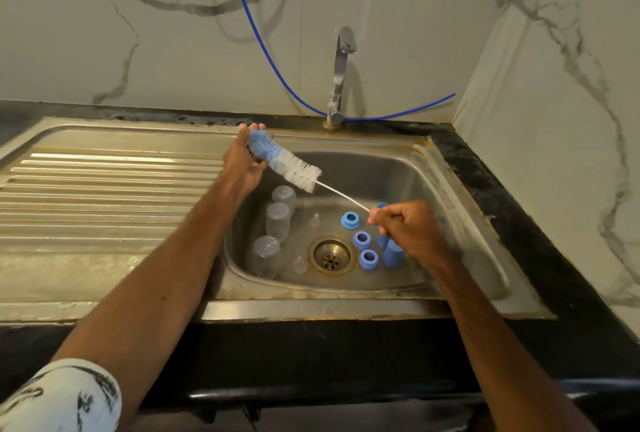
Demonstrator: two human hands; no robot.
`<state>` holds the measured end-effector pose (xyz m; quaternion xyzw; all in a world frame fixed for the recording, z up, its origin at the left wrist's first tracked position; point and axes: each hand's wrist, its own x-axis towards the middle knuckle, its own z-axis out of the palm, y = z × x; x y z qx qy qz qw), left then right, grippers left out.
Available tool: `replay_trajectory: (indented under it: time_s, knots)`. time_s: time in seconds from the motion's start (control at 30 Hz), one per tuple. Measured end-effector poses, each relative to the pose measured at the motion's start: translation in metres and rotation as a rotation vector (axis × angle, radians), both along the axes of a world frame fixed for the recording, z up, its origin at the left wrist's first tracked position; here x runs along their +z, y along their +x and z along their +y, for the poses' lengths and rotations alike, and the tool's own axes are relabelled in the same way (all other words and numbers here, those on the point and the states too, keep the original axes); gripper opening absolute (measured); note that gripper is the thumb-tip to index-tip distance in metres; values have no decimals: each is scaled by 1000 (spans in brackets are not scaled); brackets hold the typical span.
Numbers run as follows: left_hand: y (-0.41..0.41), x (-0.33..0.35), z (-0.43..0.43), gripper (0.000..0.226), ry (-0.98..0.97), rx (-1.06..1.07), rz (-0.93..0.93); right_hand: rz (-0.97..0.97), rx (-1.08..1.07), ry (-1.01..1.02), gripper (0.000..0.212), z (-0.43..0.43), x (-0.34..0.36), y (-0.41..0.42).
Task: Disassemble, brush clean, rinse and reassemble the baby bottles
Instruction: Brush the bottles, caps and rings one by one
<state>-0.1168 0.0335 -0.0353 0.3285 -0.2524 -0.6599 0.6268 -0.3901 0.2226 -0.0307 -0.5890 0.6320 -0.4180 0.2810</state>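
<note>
Held slantwise over the stainless steel sink basin (433,189): a long bottle brush (294,168) with blue-and-white bristles and twisted wire stem. Curled round its blue tip, the left hand (242,161); clenched on the stem's end, the right hand (410,227). Down in the basin, left of the drain (330,255), three clear plastic bottle bodies (277,222); to the right, three blue screw rings (362,240) and blue caps (393,253).

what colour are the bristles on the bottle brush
The bristles are blue at the tip, white behind it; head view.
</note>
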Motion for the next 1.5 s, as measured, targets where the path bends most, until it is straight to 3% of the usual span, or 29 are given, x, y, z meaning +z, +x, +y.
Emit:
replay_trajectory:
  time_s: [0.17,0.3,0.4,0.47,0.63,0.77,0.83,0.97,1.1,1.23,1.37,1.5]
  knots:
    - [0,6,1,37,-15,-40,33,-372,226,423,44,11,16,4]
    - [1,2,0,36,8,34,22,-135,76,201,31,10,9,6]
    - [1,-1,2,38,11,20,-13,-92,11,97,20,8,7,2]
    - [1,1,2,43,9,-26,13,-151,66,165,27,10,10,2]
    - [4,8,-1,39,73,-54,154,-518,277,446,37,13,20,-1]
    - [5,9,4,40,54,-12,125,-185,138,253,33,13,12,8]
    - [5,8,6,42,44,-5,104,-120,76,170,25,11,11,10]
    - [4,6,0,43,15,-30,160,-385,231,339,39,14,20,6]
    - [10,5,-6,41,28,33,280,-583,303,444,37,16,25,-1]
    - [7,9,-2,35,13,66,145,-551,195,335,40,14,24,3]
    - [-23,17,20,25,-74,-152,-177,-379,105,151,35,12,20,17]
    - [-42,22,33,31,-86,-224,-92,-369,120,111,26,3,14,25]
